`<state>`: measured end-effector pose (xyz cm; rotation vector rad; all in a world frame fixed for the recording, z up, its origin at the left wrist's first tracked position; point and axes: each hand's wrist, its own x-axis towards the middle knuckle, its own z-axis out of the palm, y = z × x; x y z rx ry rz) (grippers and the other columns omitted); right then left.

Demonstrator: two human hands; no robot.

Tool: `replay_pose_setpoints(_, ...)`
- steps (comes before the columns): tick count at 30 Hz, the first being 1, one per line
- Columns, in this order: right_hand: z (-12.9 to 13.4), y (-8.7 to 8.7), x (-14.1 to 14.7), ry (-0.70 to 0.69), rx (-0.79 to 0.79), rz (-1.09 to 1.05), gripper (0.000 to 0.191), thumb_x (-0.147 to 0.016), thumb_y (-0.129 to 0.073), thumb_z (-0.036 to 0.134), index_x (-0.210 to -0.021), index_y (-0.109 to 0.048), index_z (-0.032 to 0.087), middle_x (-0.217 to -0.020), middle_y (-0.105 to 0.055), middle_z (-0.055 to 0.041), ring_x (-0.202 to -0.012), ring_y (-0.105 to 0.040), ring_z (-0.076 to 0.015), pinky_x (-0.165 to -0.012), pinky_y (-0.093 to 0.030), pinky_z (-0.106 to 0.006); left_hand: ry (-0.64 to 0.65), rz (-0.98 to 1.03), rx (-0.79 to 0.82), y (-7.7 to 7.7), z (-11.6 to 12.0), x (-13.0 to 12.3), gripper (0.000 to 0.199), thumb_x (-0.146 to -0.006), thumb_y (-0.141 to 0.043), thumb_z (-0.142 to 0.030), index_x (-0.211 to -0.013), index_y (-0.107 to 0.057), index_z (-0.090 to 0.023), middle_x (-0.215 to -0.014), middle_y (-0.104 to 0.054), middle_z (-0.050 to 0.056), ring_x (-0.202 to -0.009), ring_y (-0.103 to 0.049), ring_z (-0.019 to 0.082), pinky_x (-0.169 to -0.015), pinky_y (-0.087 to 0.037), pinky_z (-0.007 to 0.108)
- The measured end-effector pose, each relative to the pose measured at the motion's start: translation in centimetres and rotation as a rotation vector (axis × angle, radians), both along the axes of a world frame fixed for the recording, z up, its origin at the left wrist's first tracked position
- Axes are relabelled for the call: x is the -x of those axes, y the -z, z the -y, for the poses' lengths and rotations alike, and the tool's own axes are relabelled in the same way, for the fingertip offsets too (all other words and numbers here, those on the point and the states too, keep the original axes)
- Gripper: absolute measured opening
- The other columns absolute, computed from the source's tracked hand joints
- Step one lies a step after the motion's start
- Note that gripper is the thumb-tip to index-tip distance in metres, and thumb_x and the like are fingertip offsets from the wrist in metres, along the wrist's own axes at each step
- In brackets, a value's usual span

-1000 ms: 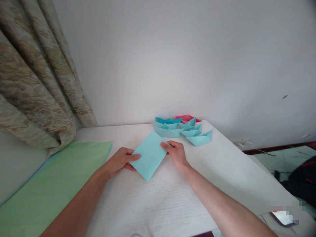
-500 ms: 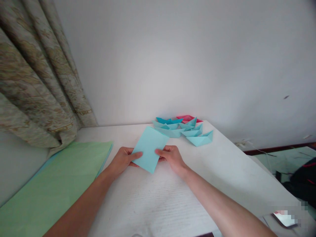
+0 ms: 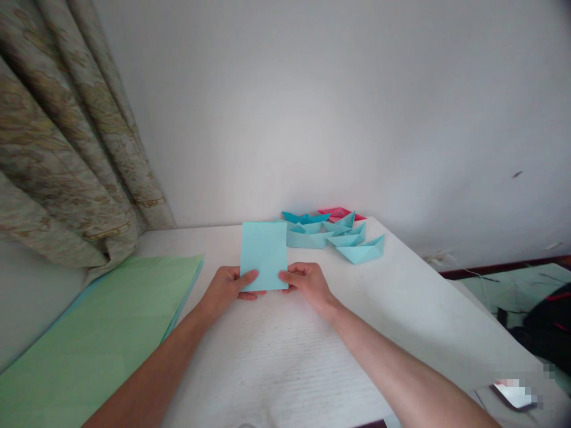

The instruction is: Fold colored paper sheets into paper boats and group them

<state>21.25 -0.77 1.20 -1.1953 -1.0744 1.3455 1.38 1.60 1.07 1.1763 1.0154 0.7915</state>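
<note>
A light blue sheet of paper, rectangular and apparently folded, is held up over the table between both hands. My left hand pinches its lower left corner, thumb on the front and fingers behind. At the lower right corner, my right hand grips it the same way. Just behind and to the right stand several light blue paper boats, along with a darker blue paper boat and a pink paper boat. The sheet partly hides the leftmost light blue boat.
Large green paper sheets with blue ones under them lie at the left of the white table. A patterned curtain hangs at the back left. A phone-like object rests near the right edge, and a dark bag is beyond it.
The light blue paper has turned from a tilted position to upright, its lower edge now roughly level. Both hands have kept hold of it and barely shifted.
</note>
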Motion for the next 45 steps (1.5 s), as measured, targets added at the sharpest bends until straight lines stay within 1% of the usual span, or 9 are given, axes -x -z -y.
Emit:
replay_pose_setpoints(6,-0.1,0.3,-0.3,0.048,0.015,-0.017,0.027,-0.054,-0.080,0.038,-0.058,-0.066,0.016,-0.059,-0.065,-0.0016,-0.054,-0.058,-0.0156,-0.056,-0.048,-0.029,0.180,-0.108,-0.005,-0.2,0.3,0.4,0.040,-0.070,-0.069,-0.048,-0.076,-0.069,-0.009,-0.065,-0.072,0.009,-0.061,-0.070,0.023,-0.055,-0.056,0.029)
replay_pose_setpoints(14,-0.2,0.4,-0.6,0.140,-0.033,-0.037,0.033,-0.058,-0.078,0.043,-0.070,-0.069,0.014,-0.065,-0.068,-0.0057,-0.059,-0.060,-0.0200,-0.057,-0.049,-0.032,0.427,-0.157,0.020,-0.4,0.9,0.6,0.036,-0.071,-0.068,-0.046,-0.068,-0.068,-0.010,-0.063,-0.071,0.009,-0.055,-0.068,0.022,-0.050,-0.052,0.028)
replay_pose_setpoints(17,-0.2,0.3,-0.7,0.142,-0.043,-0.044,0.033,-0.058,-0.078,0.043,-0.072,-0.070,0.014,-0.067,-0.069,-0.0059,-0.061,-0.061,-0.0205,-0.058,-0.049,-0.033,0.401,-0.148,-0.009,-0.3,0.8,0.6,0.036,-0.073,-0.066,-0.046,-0.069,-0.070,-0.010,-0.063,-0.071,0.009,-0.056,-0.067,0.020,-0.052,-0.051,0.028)
replay_pose_setpoints(22,0.0,0.3,-0.5,-0.006,-0.028,-0.044,0.031,-0.058,-0.078,0.041,-0.070,-0.070,0.014,-0.067,-0.068,-0.0049,-0.059,-0.061,-0.0183,-0.060,-0.049,-0.033,0.256,-0.135,-0.104,0.1,0.5,0.5,0.031,-0.070,-0.071,-0.041,-0.069,-0.072,-0.010,-0.066,-0.072,0.007,-0.056,-0.062,0.017,-0.053,-0.044,0.024)
replay_pose_setpoints(27,0.1,0.4,-0.2,-0.030,-0.010,-0.033,0.029,-0.059,-0.078,0.041,-0.066,-0.068,0.015,-0.066,-0.067,-0.0037,-0.058,-0.060,-0.0168,-0.058,-0.047,-0.030,0.182,-0.087,-0.057,0.2,0.4,0.4,0.030,-0.067,-0.074,-0.039,-0.074,-0.073,-0.009,-0.073,-0.073,0.009,-0.061,-0.064,0.019,-0.057,-0.047,0.027)
replay_pose_setpoints(33,0.0,0.9,-0.1,-0.097,0.022,0.056,0.027,-0.057,-0.079,0.039,-0.060,-0.065,0.016,-0.053,-0.060,0.0008,-0.047,-0.050,-0.0114,-0.049,-0.039,-0.025,-0.069,0.108,0.018,0.3,-0.1,0.1,0.035,-0.064,-0.076,-0.040,-0.077,-0.071,-0.008,-0.081,-0.074,0.013,-0.071,-0.068,0.025,-0.071,-0.054,0.037)
replay_pose_setpoints(36,-0.1,0.8,-0.3,-0.009,-0.033,0.063,0.025,-0.058,-0.078,0.038,-0.062,-0.067,0.016,-0.055,-0.062,0.0004,-0.049,-0.051,-0.0117,-0.051,-0.039,-0.025,-0.045,0.134,0.058,0.2,0.0,0.0,0.037,-0.065,-0.077,-0.037,-0.086,-0.070,-0.008,-0.087,-0.074,0.014,-0.079,-0.069,0.026,-0.075,-0.055,0.038)
replay_pose_setpoints(41,-0.3,0.4,-0.8,0.147,-0.051,-0.008,0.028,-0.059,-0.078,0.041,-0.070,-0.070,0.016,-0.065,-0.068,-0.0036,-0.059,-0.059,-0.0173,-0.059,-0.046,-0.030,0.132,-0.061,0.100,0.1,0.4,0.2,0.061,-0.063,-0.078,-0.036,-0.114,-0.059,-0.009,-0.086,-0.074,0.016,-0.076,-0.071,0.028,-0.059,-0.057,0.032)
replay_pose_setpoints(45,-0.3,0.3,-0.8,0.137,-0.036,-0.085,0.031,-0.058,-0.079,0.041,-0.071,-0.069,0.015,-0.067,-0.069,-0.0047,-0.063,-0.063,-0.0198,-0.063,-0.051,-0.034,0.092,-0.046,0.087,0.0,0.5,0.2,0.063,-0.066,-0.076,-0.036,-0.119,-0.055,-0.009,-0.087,-0.074,0.016,-0.077,-0.071,0.028,-0.061,-0.058,0.031)
